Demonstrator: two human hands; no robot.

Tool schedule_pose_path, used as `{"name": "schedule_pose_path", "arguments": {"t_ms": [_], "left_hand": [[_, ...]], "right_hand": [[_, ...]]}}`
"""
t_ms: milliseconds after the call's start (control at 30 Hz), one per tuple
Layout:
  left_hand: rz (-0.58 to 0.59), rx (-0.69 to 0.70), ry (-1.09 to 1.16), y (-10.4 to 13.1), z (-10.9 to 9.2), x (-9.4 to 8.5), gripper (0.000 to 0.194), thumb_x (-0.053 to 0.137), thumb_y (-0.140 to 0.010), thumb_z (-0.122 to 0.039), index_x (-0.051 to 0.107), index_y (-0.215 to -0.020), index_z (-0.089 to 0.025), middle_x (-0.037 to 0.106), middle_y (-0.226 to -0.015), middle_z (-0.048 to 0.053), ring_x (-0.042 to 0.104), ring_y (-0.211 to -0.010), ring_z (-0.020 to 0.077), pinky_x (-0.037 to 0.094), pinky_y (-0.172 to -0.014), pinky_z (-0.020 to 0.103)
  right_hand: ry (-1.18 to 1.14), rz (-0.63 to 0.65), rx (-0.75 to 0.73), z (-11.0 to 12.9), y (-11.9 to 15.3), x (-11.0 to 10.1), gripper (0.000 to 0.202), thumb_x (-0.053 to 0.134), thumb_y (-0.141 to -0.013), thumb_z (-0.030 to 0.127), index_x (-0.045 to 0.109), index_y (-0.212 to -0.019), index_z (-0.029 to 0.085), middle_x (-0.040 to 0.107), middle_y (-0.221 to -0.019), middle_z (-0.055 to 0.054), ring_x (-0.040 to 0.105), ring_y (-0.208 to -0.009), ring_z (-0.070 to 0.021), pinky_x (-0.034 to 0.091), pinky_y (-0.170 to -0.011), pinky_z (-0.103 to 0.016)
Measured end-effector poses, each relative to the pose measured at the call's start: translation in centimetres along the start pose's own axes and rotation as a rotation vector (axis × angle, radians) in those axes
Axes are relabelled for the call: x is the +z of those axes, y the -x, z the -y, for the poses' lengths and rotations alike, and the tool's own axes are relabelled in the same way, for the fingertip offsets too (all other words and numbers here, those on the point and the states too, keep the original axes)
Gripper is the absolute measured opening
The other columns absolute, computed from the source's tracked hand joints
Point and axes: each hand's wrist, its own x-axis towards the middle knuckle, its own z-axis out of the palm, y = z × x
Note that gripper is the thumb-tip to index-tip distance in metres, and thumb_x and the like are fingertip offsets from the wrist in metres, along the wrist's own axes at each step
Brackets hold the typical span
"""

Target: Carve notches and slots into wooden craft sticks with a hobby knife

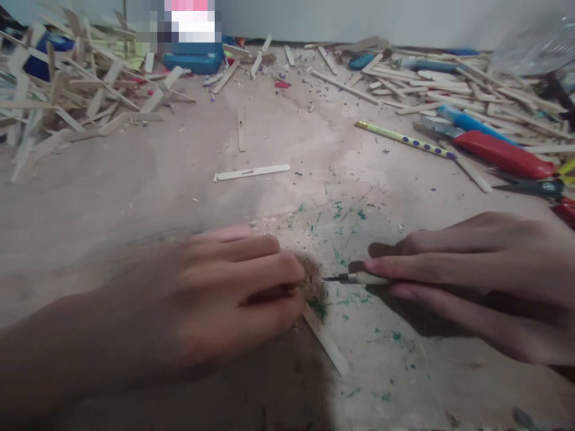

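Nearest the head camera, the left hand (229, 281) curls over one end of a wooden stick (331, 348) on the worktop (135, 209) (how firm its grip is, I cannot tell). Opposite, the right hand (498, 266) has its grip closed round a small knife (359, 278), blade pointing at the left fingertips, just apart. Green shavings (395, 336) lie about; beyond rests a pencil (404, 139).

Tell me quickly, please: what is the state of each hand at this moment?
Left hand: closed, holding a stick; the exact grip is hidden.
Right hand: closed, holding a knife between thumb and fingers.
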Motion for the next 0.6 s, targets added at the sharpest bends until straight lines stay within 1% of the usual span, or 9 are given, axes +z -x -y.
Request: {"name": "schedule_pose_path", "arguments": {"t_ms": [67,133,233,267,300,367,433,533,600], "left_hand": [[-0.029,-0.007,-0.060,0.1,-0.2,0.3,0.037,0.053,-0.137,-0.023,0.087,-0.123,-0.026,0.094,-0.125,0.000,0.086,-0.105,0.0212,0.068,-0.097,0.035],[-0.050,0.020,-0.123,0.3,-0.5,0.5,0.037,0.052,-0.134,-0.017,0.087,-0.129,-0.027,0.094,-0.130,0.002,0.087,-0.109,0.0238,0.068,-0.097,0.039],[-0.080,0.026,-0.173,0.5,-0.8,0.5,0.037,0.054,-0.132,-0.017,0.086,-0.116,-0.027,0.095,-0.122,0.003,0.086,-0.101,0.0235,0.067,-0.089,0.042],[-0.084,0.030,-0.186,0.5,-0.8,0.4,0.037,0.056,-0.134,-0.019,0.085,-0.113,-0.026,0.095,-0.120,0.003,0.086,-0.101,0.0238,0.068,-0.089,0.043],[-0.086,0.038,-0.196,0.5,-0.8,0.4,0.036,0.057,-0.135,-0.022,0.086,-0.114,-0.025,0.095,-0.120,0.003,0.087,-0.104,0.0245,0.070,-0.091,0.043],[-0.087,0.077,-0.218,0.3,-0.7,0.3,0.027,0.063,-0.135,-0.023,0.089,-0.125,-0.020,0.096,-0.126,0.005,0.090,-0.113,0.0267,0.073,-0.097,0.044],[-0.101,0.124,-0.228,0.0,-0.5,0.1,0.022,0.066,-0.133,-0.017,0.088,-0.133,-0.015,0.097,-0.132,0.007,0.091,-0.120,0.0282,0.075,-0.103,0.045],[-0.098,0.181,-0.234,-0.4,-0.2,-0.2,0.029,0.060,-0.133,-0.009,0.088,-0.136,-0.009,0.097,-0.142,0.011,0.092,-0.126,0.0305,0.076,-0.107,0.048],[-0.099,0.174,-0.237,-0.4,-0.4,-0.1,0.034,0.056,-0.132,-0.008,0.090,-0.134,-0.010,0.097,-0.140,0.011,0.093,-0.123,0.0310,0.076,-0.105,0.049]], "right_hand": [[-0.042,-0.011,0.034,0.0,0.4,0.3,0.035,0.049,-0.140,0.038,0.077,-0.162,0.041,0.095,-0.110,0.004,0.085,-0.077,-0.0141,0.062,-0.062,-0.034],[-0.086,-0.035,0.077,-0.1,0.9,0.4,0.034,0.051,-0.140,0.039,0.077,-0.162,0.042,0.096,-0.114,0.002,0.086,-0.080,-0.0160,0.063,-0.063,-0.035],[-0.121,-0.038,0.126,-0.2,1.3,0.4,0.028,0.056,-0.139,0.043,0.079,-0.154,0.043,0.097,-0.109,0.004,0.086,-0.076,-0.0157,0.061,-0.059,-0.033],[-0.127,-0.034,0.135,-0.2,1.3,0.4,0.026,0.057,-0.139,0.044,0.080,-0.152,0.043,0.097,-0.108,0.004,0.085,-0.074,-0.0152,0.060,-0.058,-0.032],[-0.128,-0.030,0.139,-0.2,1.2,0.3,0.025,0.058,-0.139,0.045,0.081,-0.150,0.044,0.097,-0.108,0.005,0.086,-0.074,-0.0149,0.061,-0.058,-0.031],[-0.118,-0.048,0.137,-0.2,1.0,0.2,0.023,0.062,-0.137,0.044,0.082,-0.149,0.044,0.098,-0.112,0.005,0.089,-0.080,-0.0154,0.063,-0.060,-0.031],[-0.097,-0.079,0.142,-0.1,0.7,0.0,0.021,0.067,-0.135,0.042,0.082,-0.149,0.046,0.097,-0.114,0.005,0.091,-0.086,-0.0165,0.065,-0.063,-0.031],[-0.077,-0.111,0.153,0.0,0.4,-0.2,0.021,0.071,-0.133,0.040,0.083,-0.149,0.048,0.096,-0.107,0.006,0.091,-0.084,-0.0165,0.065,-0.062,-0.031],[-0.040,-0.123,0.172,0.1,0.5,-0.3,0.018,0.074,-0.132,0.043,0.085,-0.145,0.050,0.095,-0.104,0.007,0.090,-0.080,-0.0157,0.062,-0.057,-0.030]]}}
